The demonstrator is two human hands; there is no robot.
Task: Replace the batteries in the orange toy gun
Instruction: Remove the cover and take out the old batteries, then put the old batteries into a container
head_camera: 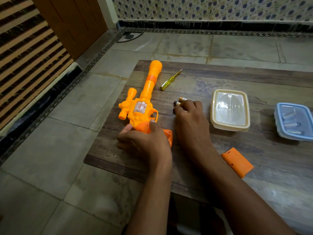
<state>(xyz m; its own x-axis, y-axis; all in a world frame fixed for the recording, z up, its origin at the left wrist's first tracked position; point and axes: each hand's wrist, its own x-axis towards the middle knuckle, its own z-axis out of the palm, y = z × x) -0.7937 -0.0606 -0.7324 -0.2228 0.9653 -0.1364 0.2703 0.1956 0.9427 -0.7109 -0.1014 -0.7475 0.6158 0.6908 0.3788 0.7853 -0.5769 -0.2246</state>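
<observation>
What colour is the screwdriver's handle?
Translucent yellow, seen in the head view: screwdriver.

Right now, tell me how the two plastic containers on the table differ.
The cream-rimmed container sits nearer the right hand; the blue container sits farther right, at the picture's edge. The cream-rimmed container shows nothing inside through its clear lid; the blue container holds several batteries. The cream one looks larger from this view. Both are rectangular with rounded corners, lidded, and rest flat on the wooden table.
</observation>
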